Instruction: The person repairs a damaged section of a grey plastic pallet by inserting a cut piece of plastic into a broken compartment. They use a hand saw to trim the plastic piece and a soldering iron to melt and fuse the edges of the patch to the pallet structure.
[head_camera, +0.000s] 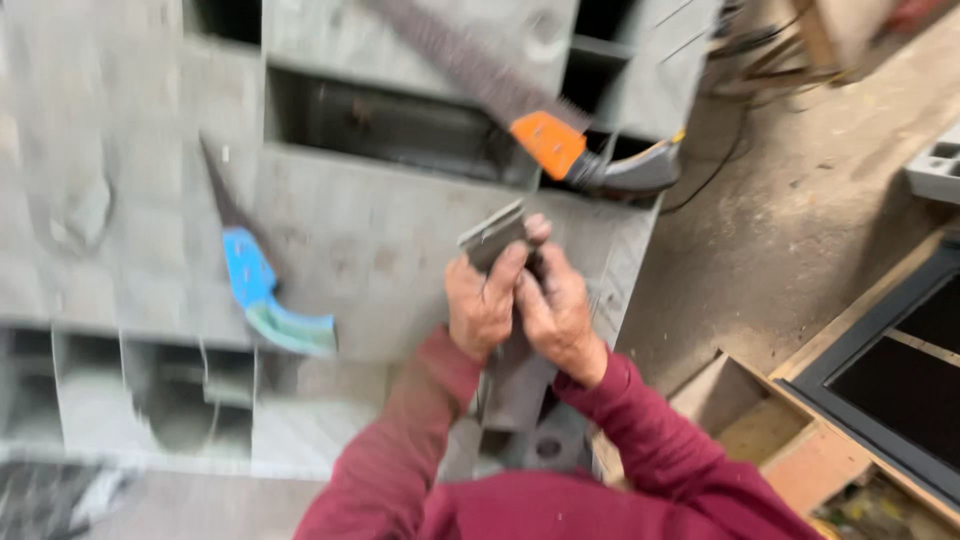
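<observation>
Fingers (510, 262) of both hands close together on a small flat grey metal piece (492, 235), pinching it from either side. Left hand (480, 305) grips the lower left edge with the thumb raised along the face; right hand (557, 310) wraps the right side, one fingertip over the top corner. The piece sits tilted, held above the grey slotted metal desk (380, 240), near its right edge. Motion blur hides the exact outline.

Handling judgement: the piece looks thin, stiff and light, with edges that may be sharp; hold on the flat faces rather than the edges appears safest.

Beyond the hands, a handsaw with orange and dark handle (560, 145) lies on the desk just above them. A second saw with blue and pale green handle (262, 290) lies well apart to the left. Dark red sleeves (400, 460) cover both forearms. Concrete floor (800, 200) and wooden framing (810, 460) lie to the right.
</observation>
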